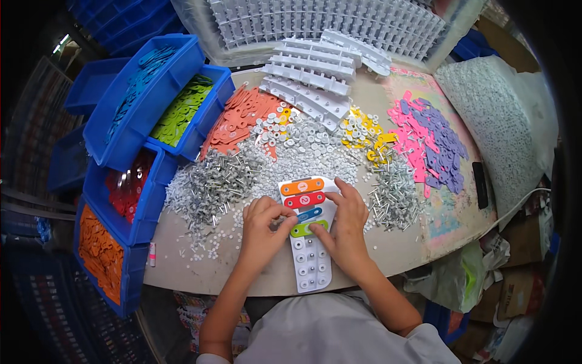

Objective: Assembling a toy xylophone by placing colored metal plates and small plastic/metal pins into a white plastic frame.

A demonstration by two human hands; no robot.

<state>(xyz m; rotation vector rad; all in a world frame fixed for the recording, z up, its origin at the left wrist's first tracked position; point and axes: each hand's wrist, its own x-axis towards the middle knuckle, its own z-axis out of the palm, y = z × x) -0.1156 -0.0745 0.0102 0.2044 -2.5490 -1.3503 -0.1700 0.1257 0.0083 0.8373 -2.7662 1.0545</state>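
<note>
The tray (306, 276) lies at the table's (209, 267) near edge, hemmed by rivets (215, 182) and washers (312, 155), with bins (136, 273) left. The left hand (264, 224) pinches near the blue strip (313, 213), grip unclear; the right hand (347, 224), spread, thumbs the green strip (301, 230).

Right of your right grip (347, 229), you have a flat black object (479, 185) at the edge of the counter (188, 274), with a white cable (515, 206) curving just beyond it. Farther right of that grip bulges a large pale sack (485, 100); nearer you, off the counter, sit a crumpled plastic bag (450, 282) and a cardboard box (520, 294). Left of your left grip (262, 227) stands a small pink-and-white cylinder (152, 255); far beyond it are stacked blue bins (121, 24).
</note>
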